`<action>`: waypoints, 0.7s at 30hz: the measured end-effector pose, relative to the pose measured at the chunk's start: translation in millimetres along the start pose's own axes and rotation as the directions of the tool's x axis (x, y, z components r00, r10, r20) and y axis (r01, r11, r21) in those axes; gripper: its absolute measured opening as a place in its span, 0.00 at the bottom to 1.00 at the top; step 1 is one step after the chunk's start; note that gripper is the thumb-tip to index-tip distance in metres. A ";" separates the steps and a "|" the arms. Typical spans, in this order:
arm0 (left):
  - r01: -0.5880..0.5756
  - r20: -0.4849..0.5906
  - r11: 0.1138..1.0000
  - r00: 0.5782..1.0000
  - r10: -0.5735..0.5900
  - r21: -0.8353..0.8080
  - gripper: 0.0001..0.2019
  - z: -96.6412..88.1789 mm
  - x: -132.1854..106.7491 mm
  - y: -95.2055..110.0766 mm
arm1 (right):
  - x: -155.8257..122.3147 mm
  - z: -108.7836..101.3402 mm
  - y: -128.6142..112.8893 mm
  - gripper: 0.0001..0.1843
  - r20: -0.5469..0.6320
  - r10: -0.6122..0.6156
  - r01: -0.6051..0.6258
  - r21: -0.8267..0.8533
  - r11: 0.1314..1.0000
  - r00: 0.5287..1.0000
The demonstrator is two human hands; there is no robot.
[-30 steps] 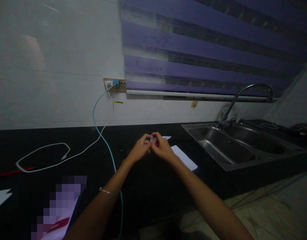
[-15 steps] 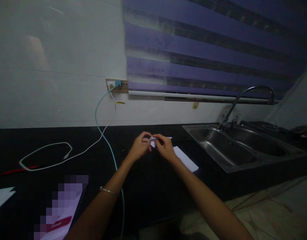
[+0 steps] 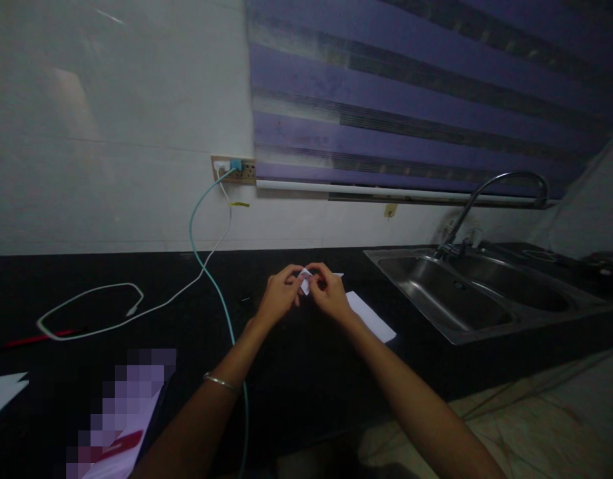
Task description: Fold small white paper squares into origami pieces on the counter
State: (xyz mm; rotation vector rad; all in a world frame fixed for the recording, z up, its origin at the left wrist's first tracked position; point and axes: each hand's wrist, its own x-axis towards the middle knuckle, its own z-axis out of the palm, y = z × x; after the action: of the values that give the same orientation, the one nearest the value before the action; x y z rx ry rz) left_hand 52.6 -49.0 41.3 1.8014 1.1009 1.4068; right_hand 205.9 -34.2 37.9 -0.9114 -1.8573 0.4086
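A small folded piece of white paper (image 3: 305, 282) is pinched between my two hands above the dark counter. My left hand (image 3: 280, 293) grips its left side with thumb and fingers. On the right side, my right hand (image 3: 330, 291) holds it the same way, fingertips meeting near the top. The paper looks diamond-shaped from here, and its edges are partly covered by the fingers. A flat white sheet (image 3: 370, 317) lies on the counter beside my right wrist. Behind the right hand a small white paper tip (image 3: 339, 275) shows.
A steel double sink (image 3: 446, 293) with a curved faucet (image 3: 506, 176) is at the right. A teal cable (image 3: 221, 296) and a white cable (image 3: 171, 303) run from the wall outlet (image 3: 246, 171) over the counter. White papers (image 3: 4, 392) and a red pen-like item (image 3: 39, 338) lie left.
The folded paper has turned in my fingers and now shows a fuller diamond-shaped face. Both hands stay in nearly the same place, the right fingertips slightly higher.
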 end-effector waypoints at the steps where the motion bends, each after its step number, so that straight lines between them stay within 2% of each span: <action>1: 0.003 -0.022 1.000 1.000 -0.003 0.001 0.17 1.0 -0.3 0.1 | 0.0 -0.5 -1.0 0.13 0.003 -0.005 0.005 0.001 1.000 1.000; 6: 0.024 -0.062 1.000 0.998 -0.023 0.012 0.19 3.3 -0.3 2.6 | -0.7 -1.1 -3.4 0.14 -0.007 -0.008 0.008 0.010 1.000 1.000; 9: -0.011 -0.075 0.983 0.997 0.025 0.183 0.16 -1.5 0.7 4.6 | -1.8 1.0 -2.6 0.14 0.037 -0.002 0.001 0.033 0.999 0.999; 12: -0.048 -0.054 0.917 0.996 0.076 0.396 0.13 -7.5 1.0 7.1 | -2.7 2.6 -2.3 0.16 0.095 -0.003 -0.003 0.062 0.998 0.995; 14: -0.050 -0.028 0.879 0.997 0.073 0.475 0.14 -9.5 0.3 8.8 | -2.9 2.5 -2.5 0.18 0.107 -0.003 -0.004 0.061 0.998 0.994; 17: -0.063 -0.007 0.859 0.997 0.077 0.509 0.16 -9.5 -0.7 9.4 | -2.9 1.3 -2.2 0.18 0.102 -0.010 0.006 0.035 0.999 0.995; 21: -0.075 -0.017 0.880 0.996 0.093 0.469 0.12 -9.2 1.1 3.9 | -3.0 0.1 -0.8 0.15 0.108 -0.021 0.021 0.003 1.000 0.994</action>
State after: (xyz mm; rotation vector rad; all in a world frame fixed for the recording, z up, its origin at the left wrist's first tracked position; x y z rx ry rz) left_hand 44.8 -50.3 47.5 2.1846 1.4997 1.3027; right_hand 206.1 -36.9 36.5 -0.8830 -1.9627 0.4544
